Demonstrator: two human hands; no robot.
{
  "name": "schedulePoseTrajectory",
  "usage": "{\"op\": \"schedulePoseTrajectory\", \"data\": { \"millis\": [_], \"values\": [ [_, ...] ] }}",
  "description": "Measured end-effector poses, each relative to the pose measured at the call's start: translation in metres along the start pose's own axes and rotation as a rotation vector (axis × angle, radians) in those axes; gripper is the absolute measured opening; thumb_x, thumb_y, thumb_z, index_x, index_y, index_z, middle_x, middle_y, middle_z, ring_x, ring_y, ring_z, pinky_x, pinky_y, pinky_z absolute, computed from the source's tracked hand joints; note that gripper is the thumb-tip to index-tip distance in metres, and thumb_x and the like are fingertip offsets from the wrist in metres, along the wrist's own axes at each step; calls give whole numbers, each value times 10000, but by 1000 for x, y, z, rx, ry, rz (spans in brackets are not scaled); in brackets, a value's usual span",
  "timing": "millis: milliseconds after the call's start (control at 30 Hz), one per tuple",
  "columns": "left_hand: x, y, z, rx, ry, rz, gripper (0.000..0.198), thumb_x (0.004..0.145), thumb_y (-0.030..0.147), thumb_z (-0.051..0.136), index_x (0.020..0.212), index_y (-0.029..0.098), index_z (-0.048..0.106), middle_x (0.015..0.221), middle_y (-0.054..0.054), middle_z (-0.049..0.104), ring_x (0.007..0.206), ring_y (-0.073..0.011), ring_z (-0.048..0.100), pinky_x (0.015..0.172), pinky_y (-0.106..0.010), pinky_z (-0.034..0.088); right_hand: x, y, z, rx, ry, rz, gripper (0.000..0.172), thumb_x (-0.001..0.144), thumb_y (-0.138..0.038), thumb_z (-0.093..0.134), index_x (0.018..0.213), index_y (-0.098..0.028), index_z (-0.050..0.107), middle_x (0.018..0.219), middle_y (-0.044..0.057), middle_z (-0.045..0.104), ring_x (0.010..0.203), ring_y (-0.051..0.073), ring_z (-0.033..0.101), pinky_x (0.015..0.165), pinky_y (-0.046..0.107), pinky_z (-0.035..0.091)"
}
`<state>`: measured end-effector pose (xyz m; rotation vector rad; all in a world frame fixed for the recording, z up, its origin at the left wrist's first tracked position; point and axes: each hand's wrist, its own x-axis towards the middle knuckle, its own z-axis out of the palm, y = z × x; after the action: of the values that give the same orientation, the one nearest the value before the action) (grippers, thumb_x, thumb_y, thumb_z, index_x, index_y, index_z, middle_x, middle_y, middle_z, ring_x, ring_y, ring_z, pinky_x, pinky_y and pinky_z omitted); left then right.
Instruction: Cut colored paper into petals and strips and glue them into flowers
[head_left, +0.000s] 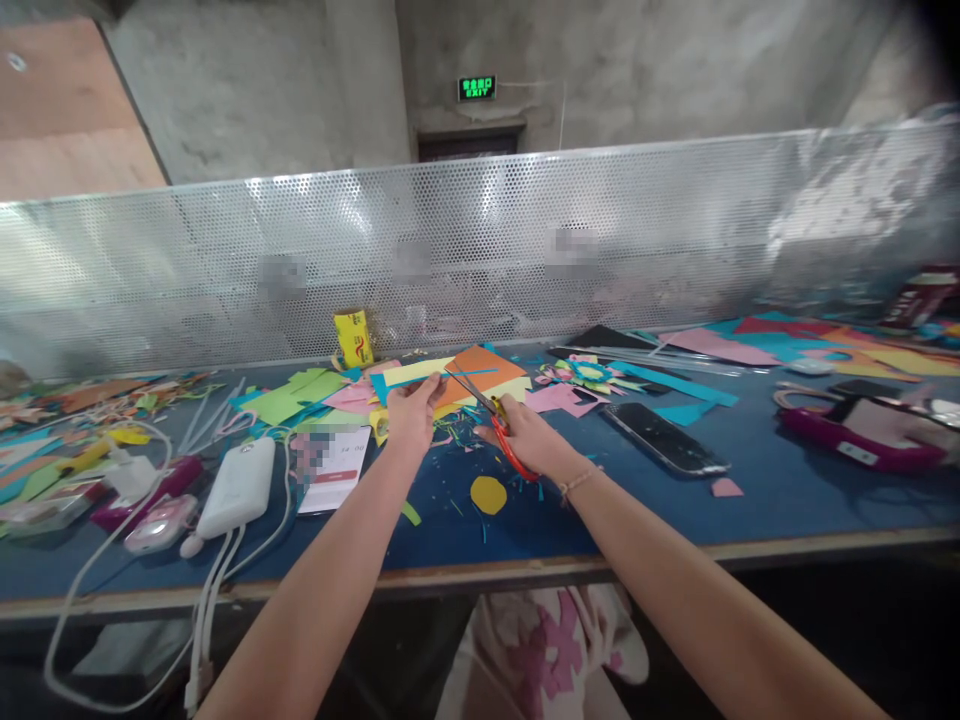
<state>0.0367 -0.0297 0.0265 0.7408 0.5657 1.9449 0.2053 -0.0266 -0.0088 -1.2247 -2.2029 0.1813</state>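
Observation:
My left hand (414, 408) pinches a narrow blue paper strip (478, 373) above the middle of the table. In my right hand (526, 432) is a pair of scissors (510, 455) with red-orange handles. Their blades are parted and point away to the left, near the strip; whether they touch it I cannot tell. Behind the hands lie an orange paper sheet (487, 368) and pale yellow paper. A yellow paper disc (489, 494) rests on the blue table in front, with small paper snippets around it.
A white power bank (238, 487) with cables and a lit phone (335, 470) lie left. A dark phone (664, 438) and a purple case (859, 435) lie right. Green paper (296, 397) and a yellow box (352, 338) stand near the perforated metal screen (480, 250).

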Motion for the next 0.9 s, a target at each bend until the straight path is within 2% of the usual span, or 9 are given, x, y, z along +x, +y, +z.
{"op": "schedulePoseTrajectory", "data": {
  "millis": [200, 600, 900],
  "values": [
    [2, -5, -4, 170, 16, 112, 223, 492, 210, 768, 637, 108, 634, 606, -9, 642, 581, -103, 605, 706, -269, 513, 0, -2, 0, -30, 14, -33, 304, 815, -462, 482, 912, -182, 411, 768, 73, 577, 713, 195, 543, 631, 266, 382],
    [5, -7, -13, 446, 92, 195, 203, 582, 293, 706, 652, 105, 672, 642, -51, 668, 636, -147, 624, 698, -285, 504, 1, -1, 0, -118, 2, -48, 399, 813, -560, 437, 898, -171, 421, 774, 90, 586, 700, 199, 542, 609, 266, 371],
    [3, -5, -6, 276, 93, 139, 184, 503, 224, 744, 612, 111, 647, 591, -19, 646, 571, -118, 604, 701, -288, 519, 3, -2, 1, -113, 36, -28, 383, 805, -560, 456, 826, -178, 449, 704, 64, 581, 624, 171, 530, 563, 247, 343]
  ]
}}
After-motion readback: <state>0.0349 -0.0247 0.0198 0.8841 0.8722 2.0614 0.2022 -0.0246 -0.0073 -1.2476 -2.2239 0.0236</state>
